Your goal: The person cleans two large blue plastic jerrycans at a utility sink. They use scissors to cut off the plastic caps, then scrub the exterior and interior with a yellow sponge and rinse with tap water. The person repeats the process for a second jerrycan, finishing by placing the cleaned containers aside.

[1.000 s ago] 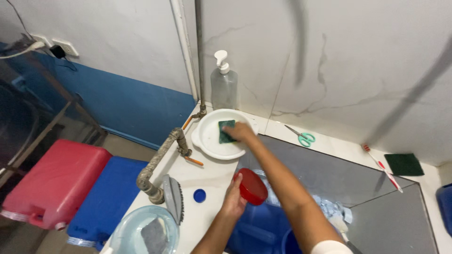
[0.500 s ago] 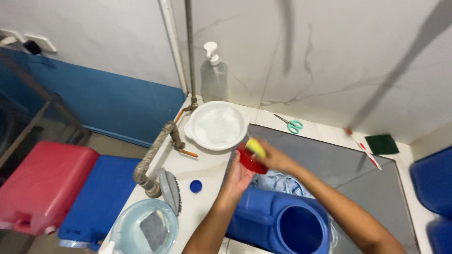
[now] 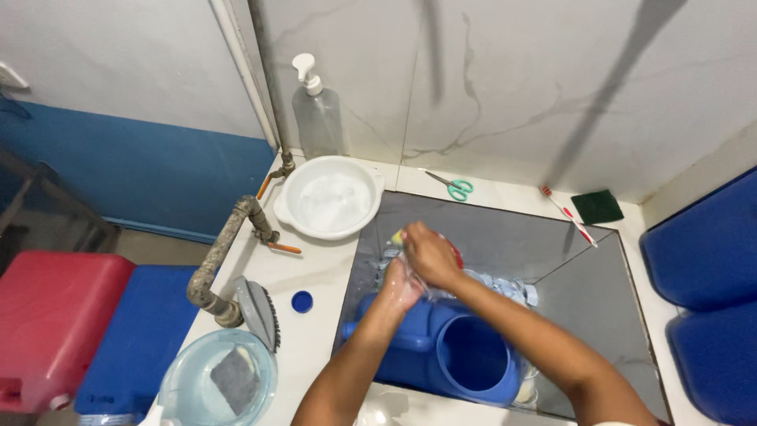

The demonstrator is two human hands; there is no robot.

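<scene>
My two hands meet over the dark sink (image 3: 568,300), just above a blue jerrycan (image 3: 441,347) lying in it. My right hand (image 3: 430,256) is closed on a yellow-green sponge (image 3: 397,237) and presses it against a small red cup (image 3: 456,254). Only a sliver of the cup shows behind my fingers. My left hand (image 3: 398,288) is wet and soapy and grips the cup from below. A white basin (image 3: 288,213) with soapy water stands on the counter just left of the hands.
A pump bottle (image 3: 318,118), scissors (image 3: 453,186), toothbrush (image 3: 568,214) and green scouring pad (image 3: 597,207) line the back ledge. A tap pipe (image 3: 221,252), brush (image 3: 260,312), blue cap (image 3: 301,301) and glass bowl (image 3: 189,394) sit left. Blue containers (image 3: 710,260) stand right, a red one (image 3: 55,323) left.
My right hand lifted the sponge out of the white basin and brought it back to the red cup held by my left hand. Both hands now work together over the sink.
</scene>
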